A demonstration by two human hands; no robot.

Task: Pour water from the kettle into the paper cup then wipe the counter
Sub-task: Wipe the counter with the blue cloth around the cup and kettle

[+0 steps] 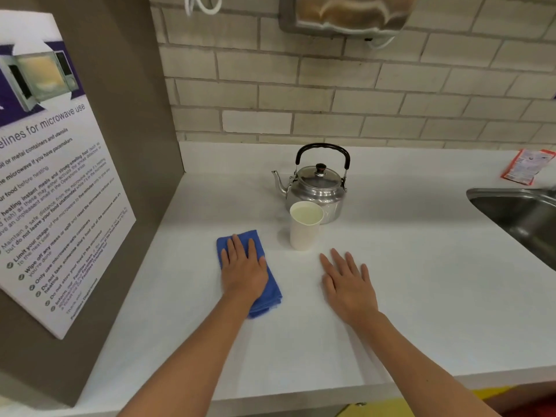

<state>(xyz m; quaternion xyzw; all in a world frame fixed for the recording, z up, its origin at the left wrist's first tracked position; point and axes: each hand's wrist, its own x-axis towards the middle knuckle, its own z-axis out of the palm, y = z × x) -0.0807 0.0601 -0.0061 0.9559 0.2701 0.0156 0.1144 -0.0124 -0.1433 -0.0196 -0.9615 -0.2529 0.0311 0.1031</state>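
A steel kettle (316, 188) with a black handle stands upright near the back of the white counter (406, 266), its spout pointing left. Just in front of it stands a white paper cup (304, 233) with water in it. A folded blue cloth (272, 291) lies on the counter to the cup's left. My left hand (243, 269) rests flat on the cloth, fingers spread. My right hand (347, 281) lies flat on the bare counter, below and right of the cup, holding nothing.
A steel sink (517, 218) is set into the counter at the right. A red and white packet (526, 165) lies behind it. A brown side panel with a microwave notice (51, 188) closes the left. A brick wall runs behind, with a dispenser (346, 13) above.
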